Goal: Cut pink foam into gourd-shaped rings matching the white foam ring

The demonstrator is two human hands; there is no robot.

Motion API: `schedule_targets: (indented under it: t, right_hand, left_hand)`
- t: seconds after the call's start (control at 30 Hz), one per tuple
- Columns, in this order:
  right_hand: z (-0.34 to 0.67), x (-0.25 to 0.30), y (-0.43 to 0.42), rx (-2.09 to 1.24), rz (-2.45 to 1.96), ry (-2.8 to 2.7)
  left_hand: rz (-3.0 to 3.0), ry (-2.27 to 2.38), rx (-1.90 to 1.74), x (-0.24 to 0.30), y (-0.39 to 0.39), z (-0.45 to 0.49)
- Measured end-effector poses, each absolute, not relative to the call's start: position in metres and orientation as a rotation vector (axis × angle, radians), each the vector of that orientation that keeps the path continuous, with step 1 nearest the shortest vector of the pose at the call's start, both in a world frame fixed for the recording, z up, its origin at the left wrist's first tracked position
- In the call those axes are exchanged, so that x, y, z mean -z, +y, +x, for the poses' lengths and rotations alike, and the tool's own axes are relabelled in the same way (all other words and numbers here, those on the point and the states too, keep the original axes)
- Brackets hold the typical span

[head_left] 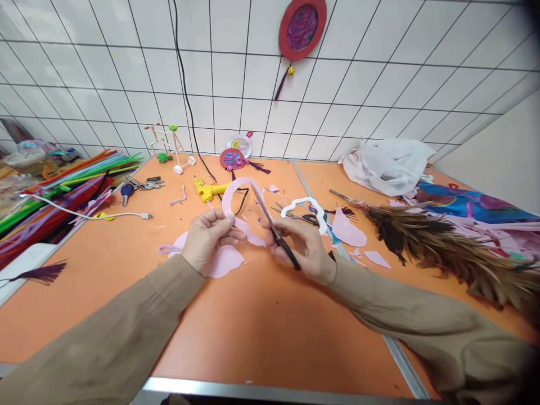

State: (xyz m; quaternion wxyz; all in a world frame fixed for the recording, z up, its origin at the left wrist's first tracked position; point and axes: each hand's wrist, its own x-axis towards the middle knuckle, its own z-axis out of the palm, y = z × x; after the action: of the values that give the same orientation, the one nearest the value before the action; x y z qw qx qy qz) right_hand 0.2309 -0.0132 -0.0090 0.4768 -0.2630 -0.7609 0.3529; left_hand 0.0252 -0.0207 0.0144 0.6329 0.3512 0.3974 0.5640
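Observation:
A curved pink strip [229, 198], cut like an open ring, is pinched between the thumb and fingers of my left hand [210, 236]. My right hand [304, 246] grips a pair of scissors [283, 243] with black handles, its blades pointing up and left beside the strip's right side. Whether the blades touch the strip I cannot tell. Under and beside my left hand lies a larger pink piece [225, 261] on the orange table [261, 332]. Just past my right hand is a white wavy cutout [304, 203], lying by a second pair of scissors [310, 218].
A yellow glue gun [208, 189] stands behind my left hand. Keys [127, 191], a white cable [105, 216] and colourful pipe cleaners [80, 183] lie left. On the right are pink scraps [348, 228], a feather duster [439, 247] and a white plastic bag [386, 166].

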Motion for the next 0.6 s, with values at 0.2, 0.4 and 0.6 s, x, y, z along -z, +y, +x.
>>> schedule_targets:
  t: [0.2, 0.4, 0.6]
  right_hand:
    - [0.231, 0.006, -0.01, -0.897, -0.801, -1.997]
    - [0.23, 0.003, -0.01, -0.957, -0.829, -2.086]
    - [0.226, 0.002, -0.015, -1.075, -0.859, -2.084]
  left_hand:
    - [0.837, 0.95, -1.318, -0.019, -0.025, 0.02]
    - [0.877, 0.951, -1.422, -0.018, -0.021, 0.011]
    - [0.848, 0.937, -1.381, -0.019, -0.023, 0.011]
